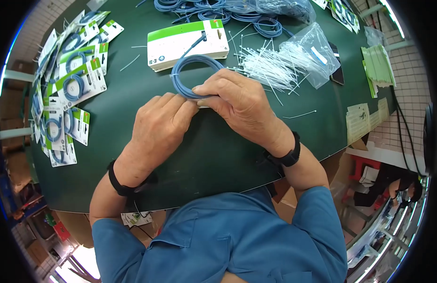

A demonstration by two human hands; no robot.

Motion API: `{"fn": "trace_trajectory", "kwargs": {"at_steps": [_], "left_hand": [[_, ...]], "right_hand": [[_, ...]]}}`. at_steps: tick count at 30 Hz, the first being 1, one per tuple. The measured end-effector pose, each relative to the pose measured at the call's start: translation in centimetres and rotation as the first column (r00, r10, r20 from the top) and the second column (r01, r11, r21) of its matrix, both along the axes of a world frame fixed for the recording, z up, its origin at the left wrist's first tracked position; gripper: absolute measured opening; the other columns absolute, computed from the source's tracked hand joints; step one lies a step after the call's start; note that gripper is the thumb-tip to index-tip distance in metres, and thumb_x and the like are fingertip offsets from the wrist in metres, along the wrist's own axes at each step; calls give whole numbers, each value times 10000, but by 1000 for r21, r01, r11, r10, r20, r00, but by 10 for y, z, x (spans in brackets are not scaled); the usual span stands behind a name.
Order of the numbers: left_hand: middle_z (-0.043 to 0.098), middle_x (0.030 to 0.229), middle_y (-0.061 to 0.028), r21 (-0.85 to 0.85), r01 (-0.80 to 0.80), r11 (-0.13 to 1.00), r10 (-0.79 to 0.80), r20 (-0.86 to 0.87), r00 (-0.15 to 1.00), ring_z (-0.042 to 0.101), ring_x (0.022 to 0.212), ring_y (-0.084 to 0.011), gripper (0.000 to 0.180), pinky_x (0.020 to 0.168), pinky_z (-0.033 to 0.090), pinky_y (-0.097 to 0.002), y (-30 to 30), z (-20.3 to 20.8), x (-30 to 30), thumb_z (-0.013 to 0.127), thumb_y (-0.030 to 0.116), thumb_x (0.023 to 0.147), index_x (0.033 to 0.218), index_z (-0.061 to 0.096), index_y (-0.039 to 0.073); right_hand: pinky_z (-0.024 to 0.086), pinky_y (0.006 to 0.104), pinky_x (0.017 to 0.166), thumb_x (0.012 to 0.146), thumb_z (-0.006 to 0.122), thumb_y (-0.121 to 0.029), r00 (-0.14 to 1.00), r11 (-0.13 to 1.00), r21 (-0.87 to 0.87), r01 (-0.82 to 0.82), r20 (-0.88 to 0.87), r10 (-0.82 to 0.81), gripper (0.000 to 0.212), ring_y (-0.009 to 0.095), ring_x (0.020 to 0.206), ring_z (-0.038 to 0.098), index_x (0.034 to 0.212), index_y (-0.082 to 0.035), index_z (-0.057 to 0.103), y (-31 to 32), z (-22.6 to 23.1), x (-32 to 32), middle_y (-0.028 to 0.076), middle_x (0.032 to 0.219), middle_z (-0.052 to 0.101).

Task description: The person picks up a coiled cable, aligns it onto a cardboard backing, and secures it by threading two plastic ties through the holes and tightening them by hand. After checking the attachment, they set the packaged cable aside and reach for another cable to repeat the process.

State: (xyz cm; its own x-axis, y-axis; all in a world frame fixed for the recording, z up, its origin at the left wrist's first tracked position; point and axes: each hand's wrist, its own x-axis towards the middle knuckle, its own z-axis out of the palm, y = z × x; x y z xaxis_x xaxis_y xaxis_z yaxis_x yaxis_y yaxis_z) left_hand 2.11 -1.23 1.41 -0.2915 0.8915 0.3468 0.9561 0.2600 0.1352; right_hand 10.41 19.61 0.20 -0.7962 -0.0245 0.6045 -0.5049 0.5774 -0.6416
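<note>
A coil of blue cable point(176, 81) is held over the table, in front of a stack of white and green cards point(164, 47). Thumb and fingers of my right hand point(242, 104) pinch its lower right side. My left hand point(158, 123) is closed at the coil's lower edge, its fingertips mostly hidden. One plugged cable end rises from the coil and overlaps the top card. A small white edge shows between my hands; I cannot tell what it is. White cable ties point(268, 68) lie in a loose heap to the right of the stack.
Cards with blue cable coils point(82, 87) pile up along the left side of the green table point(218, 165). More loose coils point(268, 27) lie at the back. A clear plastic bag point(317, 70) partly covers a dark flat device point(338, 75). Another person point(393, 188) is far right.
</note>
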Motion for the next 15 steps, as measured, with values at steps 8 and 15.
{"fn": "trace_trajectory", "kwargs": {"at_steps": [8,15], "left_hand": [[691,976,-127,524,118,843,-93,-75,993,696,874,-214,222,706,552,-343,2,-6,-2,749,79,889,1100,697,36],[696,1059,-123,171,-412,895,-239,964,-119,692,933,-207,322,716,568,-338,-24,-13,46,702,241,1015,1216,656,-7]], "right_hand": [[583,319,691,866,817,10,986,994,-28,107,-123,-110,238,259,830,738,1078,-13,711,-5,-16,-8,128,967,755],[582,330,664,844,837,6,975,999,35,22,-220,-13,291,269,789,735,1103,-30,710,-1,-21,-7,127,937,758]]}}
